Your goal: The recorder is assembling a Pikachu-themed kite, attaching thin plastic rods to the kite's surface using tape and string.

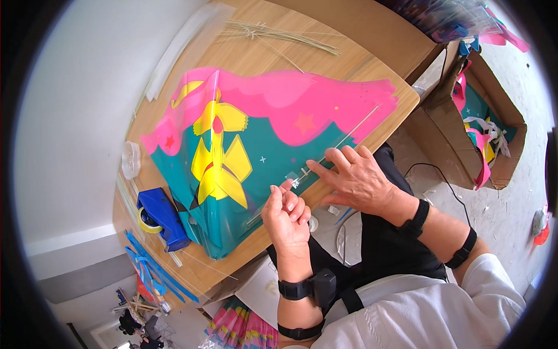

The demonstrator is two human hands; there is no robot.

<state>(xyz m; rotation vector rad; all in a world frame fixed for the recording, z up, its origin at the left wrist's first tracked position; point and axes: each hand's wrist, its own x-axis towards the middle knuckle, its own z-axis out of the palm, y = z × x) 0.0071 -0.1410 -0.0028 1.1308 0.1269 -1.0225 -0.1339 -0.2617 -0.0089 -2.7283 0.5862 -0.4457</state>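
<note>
Diagonally, the thin rod (343, 141) runs up-right along the kite (273, 134); both hands (322, 189) press clear tape (293, 177) there, grasping nothing.

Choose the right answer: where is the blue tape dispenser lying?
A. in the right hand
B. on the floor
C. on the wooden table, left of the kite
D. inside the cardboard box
C: the blue tape dispenser lies on the wooden table, just left of the colourful kite.

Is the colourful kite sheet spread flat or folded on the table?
Spread flat: the kite sheet lies open across the wooden table.
</note>
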